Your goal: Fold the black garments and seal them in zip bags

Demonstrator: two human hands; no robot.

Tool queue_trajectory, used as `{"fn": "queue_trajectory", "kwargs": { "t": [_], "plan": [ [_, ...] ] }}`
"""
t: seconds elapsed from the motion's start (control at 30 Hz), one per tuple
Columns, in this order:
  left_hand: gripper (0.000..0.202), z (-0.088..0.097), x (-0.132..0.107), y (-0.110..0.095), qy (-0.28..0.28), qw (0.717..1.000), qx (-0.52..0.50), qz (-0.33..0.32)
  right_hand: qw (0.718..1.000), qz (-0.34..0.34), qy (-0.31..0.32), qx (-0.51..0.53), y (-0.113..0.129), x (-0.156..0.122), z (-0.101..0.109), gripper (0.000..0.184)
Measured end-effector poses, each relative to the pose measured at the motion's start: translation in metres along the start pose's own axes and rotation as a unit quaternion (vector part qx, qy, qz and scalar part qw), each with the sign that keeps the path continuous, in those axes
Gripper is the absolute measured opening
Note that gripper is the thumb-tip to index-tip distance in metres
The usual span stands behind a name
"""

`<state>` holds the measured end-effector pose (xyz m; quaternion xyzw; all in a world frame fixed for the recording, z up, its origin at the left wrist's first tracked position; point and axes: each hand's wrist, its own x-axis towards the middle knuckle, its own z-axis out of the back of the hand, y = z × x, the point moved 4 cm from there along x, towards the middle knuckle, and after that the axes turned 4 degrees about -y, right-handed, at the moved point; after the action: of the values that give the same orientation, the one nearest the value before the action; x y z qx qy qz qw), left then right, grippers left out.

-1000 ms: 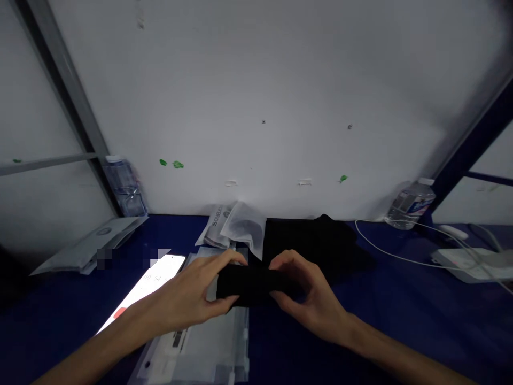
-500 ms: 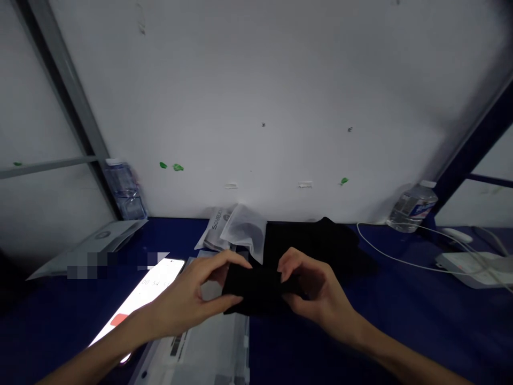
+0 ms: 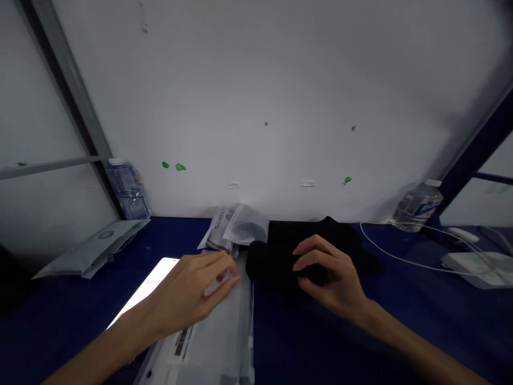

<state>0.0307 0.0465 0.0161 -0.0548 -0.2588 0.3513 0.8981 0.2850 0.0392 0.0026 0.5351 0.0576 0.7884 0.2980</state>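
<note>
Cloth [image 3: 262, 262], black and bundled into a thick roll, is lying just below the middle of my head view; from it I'm counting the clock, with twelve toward the white wall [image 3: 256, 85]. At three o'clock my right hand [image 3: 334, 280] is grasping the roll's end between curled fingers and thumb, though the dark fabric is hiding where some fingertips are meeting it. My left hand [image 3: 192, 289] is holding nothing; it's hovering near eight o'clock, thumb and fingers bent and parted, well clear of the roll. Beneath it, toward seven, clear zip bags [image 3: 220, 337] are lying stacked on the blue tabletop [image 3: 304, 342], and a lit smartphone [image 3: 146, 289] is showing past my left wrist. At one o'clock a larger heap of black fabric [image 3: 320, 232] is spreading behind the roll. Toward eleven, a frosted pouch [image 3: 248, 227] is overlapping a lettered pouch [image 3: 217, 227]. Water bottles are standing at ten [image 3: 128, 190] and just past two [image 3: 419, 208], the latter near a white cable [image 3: 388, 259].
</note>
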Motion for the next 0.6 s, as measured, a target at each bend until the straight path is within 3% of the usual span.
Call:
{"fn": "queue_trajectory", "kwargs": {
  "t": [0.1,0.2,0.33,0.47,0.6],
  "plan": [
    [0.014,-0.015,-0.005,-0.008,0.113,0.992,0.012,-0.054,0.997,0.052,0.021,-0.046,0.001,0.001,0.001,0.028],
    [0.041,-0.028,-0.011,-0.011,0.167,0.984,0.027,-0.062,0.993,0.084,0.019,-0.077,0.001,0.0,0.002,0.027],
    [0.063,-0.037,-0.016,-0.012,0.187,0.98,0.042,-0.049,0.981,0.147,0.02,-0.128,0.0,-0.003,0.003,0.025],
    [0.049,-0.038,-0.015,-0.012,0.186,0.981,0.03,-0.037,0.967,0.198,0.027,-0.157,-0.001,-0.01,0.003,0.021],
    [0.037,-0.036,-0.013,-0.009,0.178,0.984,0.009,-0.026,0.962,0.208,0.034,-0.177,0.0,-0.014,0.005,0.023]
  ]
}}
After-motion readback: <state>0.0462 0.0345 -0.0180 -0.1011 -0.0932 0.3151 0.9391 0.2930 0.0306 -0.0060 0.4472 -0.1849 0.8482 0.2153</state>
